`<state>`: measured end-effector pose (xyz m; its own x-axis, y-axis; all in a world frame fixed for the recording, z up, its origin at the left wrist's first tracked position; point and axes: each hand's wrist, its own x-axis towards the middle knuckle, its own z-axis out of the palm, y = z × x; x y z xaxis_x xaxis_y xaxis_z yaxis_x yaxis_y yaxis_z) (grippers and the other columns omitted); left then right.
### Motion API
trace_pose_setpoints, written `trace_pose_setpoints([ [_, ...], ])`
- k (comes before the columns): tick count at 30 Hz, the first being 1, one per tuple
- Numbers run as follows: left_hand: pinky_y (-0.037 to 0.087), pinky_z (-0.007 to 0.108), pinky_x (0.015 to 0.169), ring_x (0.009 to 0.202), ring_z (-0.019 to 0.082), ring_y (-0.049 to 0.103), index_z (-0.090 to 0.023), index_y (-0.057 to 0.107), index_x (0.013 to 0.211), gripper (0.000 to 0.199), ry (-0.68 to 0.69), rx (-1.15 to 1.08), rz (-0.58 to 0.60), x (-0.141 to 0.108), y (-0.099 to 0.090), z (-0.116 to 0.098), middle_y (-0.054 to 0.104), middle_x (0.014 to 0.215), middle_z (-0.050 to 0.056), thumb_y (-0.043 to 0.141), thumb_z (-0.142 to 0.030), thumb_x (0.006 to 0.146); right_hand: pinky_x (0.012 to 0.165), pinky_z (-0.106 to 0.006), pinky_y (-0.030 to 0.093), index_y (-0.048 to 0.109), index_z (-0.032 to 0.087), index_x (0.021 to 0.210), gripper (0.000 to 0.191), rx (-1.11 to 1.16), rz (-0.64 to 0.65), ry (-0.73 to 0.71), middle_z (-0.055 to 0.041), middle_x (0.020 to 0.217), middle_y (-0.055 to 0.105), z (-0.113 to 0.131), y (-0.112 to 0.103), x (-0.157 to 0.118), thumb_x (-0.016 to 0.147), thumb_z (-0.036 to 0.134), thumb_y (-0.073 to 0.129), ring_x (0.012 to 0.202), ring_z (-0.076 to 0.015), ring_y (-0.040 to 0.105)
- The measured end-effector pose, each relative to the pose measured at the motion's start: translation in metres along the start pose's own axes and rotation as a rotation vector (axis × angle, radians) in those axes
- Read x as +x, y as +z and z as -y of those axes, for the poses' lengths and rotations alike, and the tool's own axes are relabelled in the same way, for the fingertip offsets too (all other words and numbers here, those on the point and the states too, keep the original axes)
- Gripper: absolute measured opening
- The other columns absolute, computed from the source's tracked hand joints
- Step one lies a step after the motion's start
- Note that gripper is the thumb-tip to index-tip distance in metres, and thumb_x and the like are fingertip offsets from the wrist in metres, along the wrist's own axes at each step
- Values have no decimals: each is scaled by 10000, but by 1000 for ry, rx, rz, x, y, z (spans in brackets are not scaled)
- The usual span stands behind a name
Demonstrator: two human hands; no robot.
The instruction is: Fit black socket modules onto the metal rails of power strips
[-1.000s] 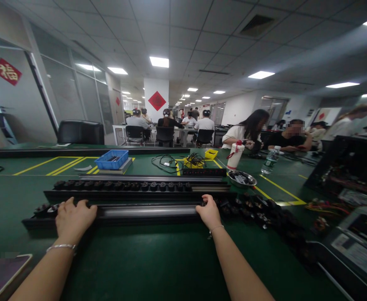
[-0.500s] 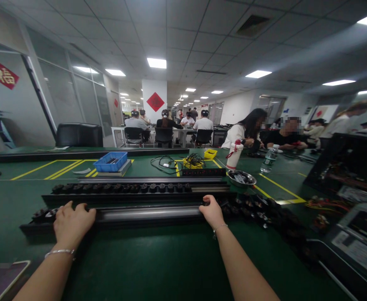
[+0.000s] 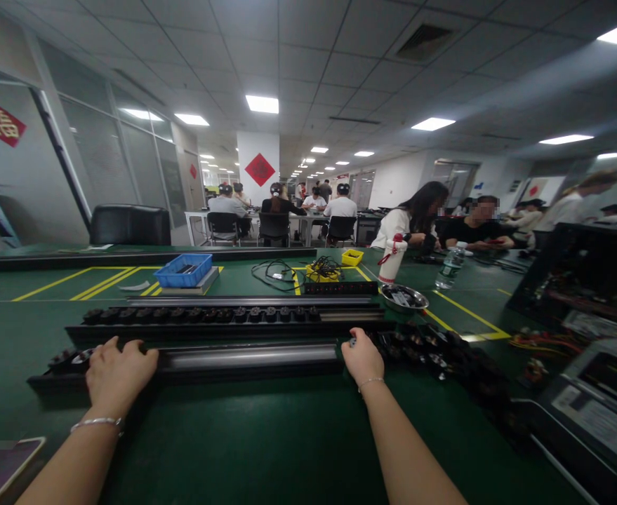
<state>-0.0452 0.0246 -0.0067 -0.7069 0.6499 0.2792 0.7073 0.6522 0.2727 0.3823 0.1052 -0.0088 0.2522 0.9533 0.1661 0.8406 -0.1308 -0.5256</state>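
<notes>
1. Across the near worktop point(image 3: 266, 438), the left hand point(image 3: 121, 372) stays draped over the black channel's point(image 3: 255, 356) left end; whether it grips is hidden.
2. By the channel's right end, the right hand point(image 3: 363, 358), fingers curled, has slid rightward toward the heap of dark parts point(image 3: 445, 356); its hold cannot be told.
3. Just beyond, a row of round black sockets point(image 3: 197, 315) is unchanged.
4. Farther back, the blue bin point(image 3: 182, 278) hasn't moved.
</notes>
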Motion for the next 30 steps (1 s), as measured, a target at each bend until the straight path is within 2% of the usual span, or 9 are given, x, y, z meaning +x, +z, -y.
trace_pose_setpoints([
  [5, 244, 459, 1017, 1286, 346, 213, -153, 519, 1170, 542, -5, -3, -6, -1, -1, -1, 300, 1358, 186, 385, -450, 736, 930, -269, 354, 571, 176, 1072, 368, -19, -61, -178, -57, 1117, 588, -3, 2, 3, 734, 142, 430, 1081, -178, 487],
  [8, 237, 462, 1023, 1289, 352, 198, -139, 501, 1183, 552, 0, -12, -5, -3, -1, -2, 297, 1356, 193, 372, -447, 744, 972, -269, 327, 568, 162, 1090, 389, -30, -75, -214, -57, 1137, 580, -5, 3, 5, 726, 126, 436, 1098, -177, 468],
  [15, 236, 460, 1026, 1279, 355, 207, -141, 496, 1177, 547, -15, -15, -24, -3, 0, -3, 303, 1350, 185, 363, -448, 744, 978, -298, 326, 600, 203, 1046, 372, -87, -50, -238, -34, 1120, 593, -9, 6, 6, 731, 91, 435, 1161, -182, 419],
  [21, 253, 471, 1012, 1265, 363, 221, -142, 502, 1163, 548, -9, -20, -41, -3, 0, -2, 289, 1346, 194, 358, -464, 745, 976, -271, 321, 623, 192, 1014, 360, -110, -66, -247, -41, 1097, 605, -12, 9, 9, 749, 79, 406, 1116, -165, 461],
  [30, 295, 461, 978, 1205, 367, 311, -145, 503, 1168, 549, -6, 0, -12, -1, -4, -2, 355, 1308, 185, 377, -460, 736, 922, -277, 361, 640, 182, 944, 298, -38, -134, -230, -33, 1000, 637, -9, 7, 7, 779, 167, 394, 1007, -177, 504],
])
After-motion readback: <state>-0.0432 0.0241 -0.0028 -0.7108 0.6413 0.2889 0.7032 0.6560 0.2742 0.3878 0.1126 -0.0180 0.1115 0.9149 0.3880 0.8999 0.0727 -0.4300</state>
